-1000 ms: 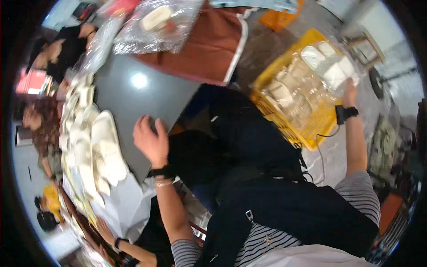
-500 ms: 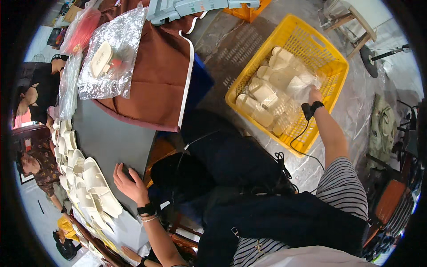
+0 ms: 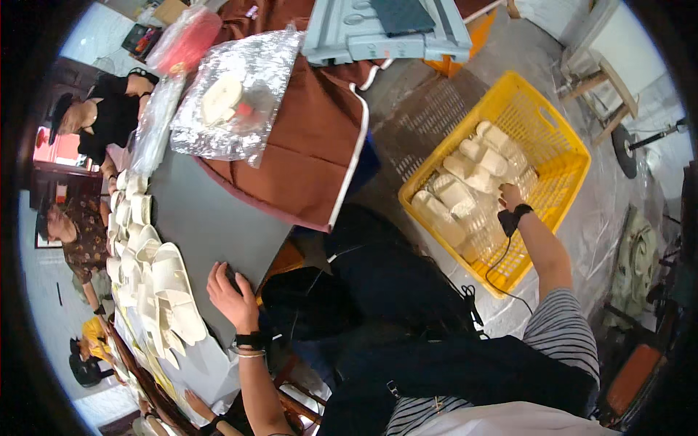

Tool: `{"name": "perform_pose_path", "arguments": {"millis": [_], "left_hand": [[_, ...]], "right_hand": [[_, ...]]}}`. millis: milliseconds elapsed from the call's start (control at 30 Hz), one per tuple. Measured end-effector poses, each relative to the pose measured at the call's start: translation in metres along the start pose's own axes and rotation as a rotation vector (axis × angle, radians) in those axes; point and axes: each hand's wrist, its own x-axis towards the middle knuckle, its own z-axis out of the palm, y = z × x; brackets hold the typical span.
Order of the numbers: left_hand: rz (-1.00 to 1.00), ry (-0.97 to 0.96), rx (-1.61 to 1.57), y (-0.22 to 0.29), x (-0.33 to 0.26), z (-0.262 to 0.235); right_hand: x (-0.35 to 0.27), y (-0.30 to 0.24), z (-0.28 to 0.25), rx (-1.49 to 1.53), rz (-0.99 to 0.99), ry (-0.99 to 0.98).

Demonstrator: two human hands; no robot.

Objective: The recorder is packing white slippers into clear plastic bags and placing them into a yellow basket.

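My left hand [image 3: 233, 299] rests on the near edge of the grey table [image 3: 211, 207], fingers stretched out, with a small dark object [image 3: 233, 279] against it. Beside it lie several cream slippers [image 3: 174, 294] in rows. On the right, my right hand [image 3: 511, 196] reaches into a yellow plastic crate [image 3: 418, 178]. Its fingers look apart, over cream slippers [image 3: 454, 195] in clear plastic bags; the fingertips are small and partly blurred. A black band with a cable circles the right wrist.
Brown cloth [image 3: 305, 160] with white edging covers the far table, bearing a clear bag [image 3: 251, 83] with a cream slipper piece. A grey-blue plastic bin [image 3: 385, 47] stands beyond. Other people [image 3: 87, 232] sit at far left. A wooden stool [image 3: 607, 87] stands at right.
My right hand has drawn back from the bagged slippers at the crate's far side, and the bags lie flatter. The whole view has shifted; my left hand stays at the table edge.
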Motion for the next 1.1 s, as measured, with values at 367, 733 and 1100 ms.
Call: {"name": "perform_pose_path", "arguments": {"millis": [367, 733, 1100], "left_hand": [[-0.090, 0.089, -0.131, -0.014, -0.011, 0.001], [-0.199, 0.178, -0.410, -0.028, -0.023, 0.009], [-0.366, 0.125, -0.857, -0.032, -0.019, -0.002]], "right_hand": [[-0.324, -0.356, 0.147, -0.204, -1.822, 0.253], [-0.246, -0.510, 0.231, -1.063, -1.027, 0.258], [-0.415, -0.352, 0.276, -0.481, -1.681, -0.273]]}}
